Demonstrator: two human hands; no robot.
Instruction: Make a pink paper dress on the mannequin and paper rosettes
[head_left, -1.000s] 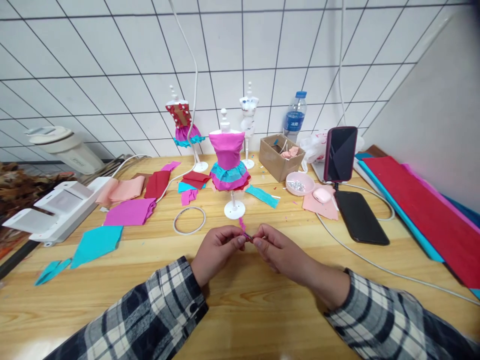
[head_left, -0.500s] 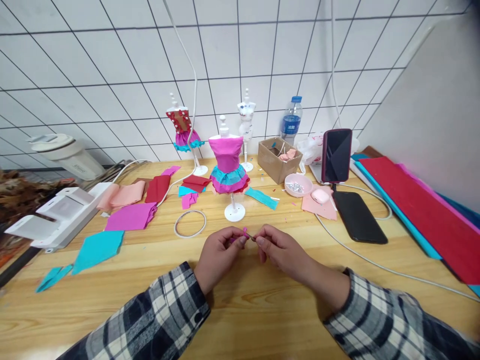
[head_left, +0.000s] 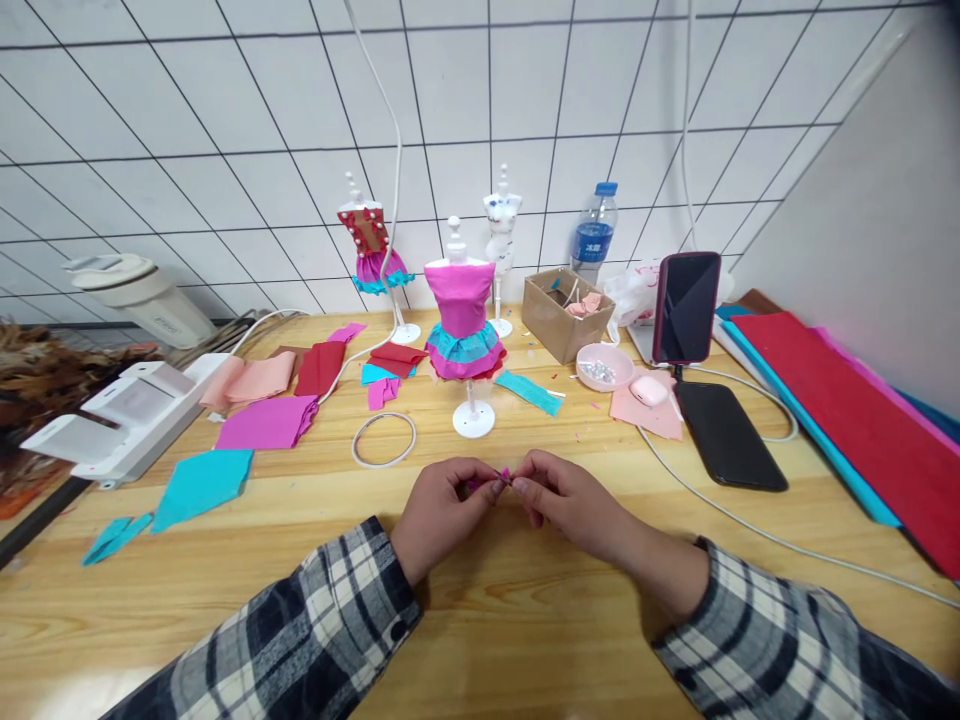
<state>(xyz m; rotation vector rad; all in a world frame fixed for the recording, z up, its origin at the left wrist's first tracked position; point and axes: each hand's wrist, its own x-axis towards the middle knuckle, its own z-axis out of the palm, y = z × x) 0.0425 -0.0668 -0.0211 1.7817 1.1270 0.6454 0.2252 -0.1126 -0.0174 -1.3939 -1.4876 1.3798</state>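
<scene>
Between thumb and finger, my left hand [head_left: 454, 512] pinches a small magenta crepe paper piece [head_left: 505, 476] low over the wooden table. My right hand [head_left: 564, 505] meets it there, its thumb and forefinger closed on the other end of that paper. A thin dark line shows at the pinch, too small to name. Just behind the hands stands a small white mannequin [head_left: 474, 418] in a magenta top [head_left: 460, 297] with a ruffled turquoise and magenta skirt [head_left: 466, 350]. A turquoise paper strip [head_left: 529, 392] lies right of its base.
Behind are a dressed mannequin [head_left: 369, 240], a white mannequin [head_left: 502, 225], a cardboard box [head_left: 559, 325] and a water bottle [head_left: 592, 240]. A pink bead dish [head_left: 604, 367] and black phone [head_left: 729, 435] lie right. Left are a cable ring [head_left: 384, 440], magenta paper [head_left: 266, 424] and turquoise paper [head_left: 201, 490].
My fingertips have come closer together, and the magenta paper that stood up between them now lies lower in the pinch. The whole view has shifted slightly.
</scene>
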